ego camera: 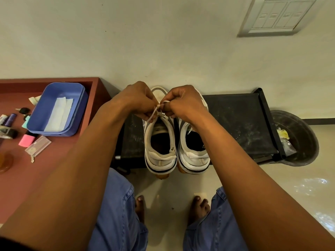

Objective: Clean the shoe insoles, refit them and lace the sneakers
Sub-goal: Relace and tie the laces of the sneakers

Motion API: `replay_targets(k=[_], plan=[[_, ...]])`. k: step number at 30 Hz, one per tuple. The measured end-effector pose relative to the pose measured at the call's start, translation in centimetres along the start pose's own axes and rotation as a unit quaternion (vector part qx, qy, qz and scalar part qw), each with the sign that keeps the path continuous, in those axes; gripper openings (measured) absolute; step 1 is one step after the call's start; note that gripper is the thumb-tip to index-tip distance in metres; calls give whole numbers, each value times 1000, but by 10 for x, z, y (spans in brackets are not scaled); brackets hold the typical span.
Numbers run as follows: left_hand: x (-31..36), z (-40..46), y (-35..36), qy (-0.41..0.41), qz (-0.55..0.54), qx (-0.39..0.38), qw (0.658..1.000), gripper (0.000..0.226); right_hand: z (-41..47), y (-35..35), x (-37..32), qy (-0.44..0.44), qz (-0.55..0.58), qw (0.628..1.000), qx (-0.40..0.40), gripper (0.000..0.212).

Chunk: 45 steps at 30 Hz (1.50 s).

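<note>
**Both hands on the lace of the left sneaker**

A white lace (157, 111) runs over the tongue of the left sneaker (160, 142), and both hands pinch it just above the opening. The left hand (140, 100) has its fingers curled round one strand, which trails down toward the shoe's side. The right hand (183, 104) grips the other strand, thumb and fingers closed on it, and the two hands nearly touch over the knot area.

The right sneaker (194, 151) stands touching the left one, heels toward the person, toes toward the wall. A loose bit of lace lies at its opening. Both shoes sit on a low black rack (239, 120) with a dusty top; their heels overhang its near edge.

To the right of the rack, a dark round bin (304, 140) holds some crumpled wrappers. To the left, a reddish-brown desk (59, 160) carries a blue plastic tub (59, 109) with white paper inside, a pink eraser (26, 140), a clear plastic case (38, 146), a roll of tape (5, 132) and other small items. Below, blue jeans (117, 205) and bare feet show on the pale floor (172, 192).
</note>
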<state>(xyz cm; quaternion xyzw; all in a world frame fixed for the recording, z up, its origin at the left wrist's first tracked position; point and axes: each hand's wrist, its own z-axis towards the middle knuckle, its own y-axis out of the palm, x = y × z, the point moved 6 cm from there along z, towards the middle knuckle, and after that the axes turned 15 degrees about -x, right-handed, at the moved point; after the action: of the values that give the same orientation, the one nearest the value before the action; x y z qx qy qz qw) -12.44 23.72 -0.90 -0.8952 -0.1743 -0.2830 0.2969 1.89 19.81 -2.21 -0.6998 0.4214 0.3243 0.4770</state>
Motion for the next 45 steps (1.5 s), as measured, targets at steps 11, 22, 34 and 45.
replay_targets(k=[11, 22, 34, 45], plan=[[-3, -3, -1, -2, -3, 7, 1000, 10, -6, 1, 0, 3, 38, 999, -17, 6], [-7, 0, -6, 2, 25, 29, 999, 11, -4, -2, 1, 7, -42, 999, 24, 8], [-17, -1, -10, -43, 13, 12, 999, 10, -2, -6, 8, 58, -78, 994, 48, 12], [-22, -7, -8, -99, -33, 1, 995, 7, 1, 2, 10, 130, -136, 982, -8, 12]])
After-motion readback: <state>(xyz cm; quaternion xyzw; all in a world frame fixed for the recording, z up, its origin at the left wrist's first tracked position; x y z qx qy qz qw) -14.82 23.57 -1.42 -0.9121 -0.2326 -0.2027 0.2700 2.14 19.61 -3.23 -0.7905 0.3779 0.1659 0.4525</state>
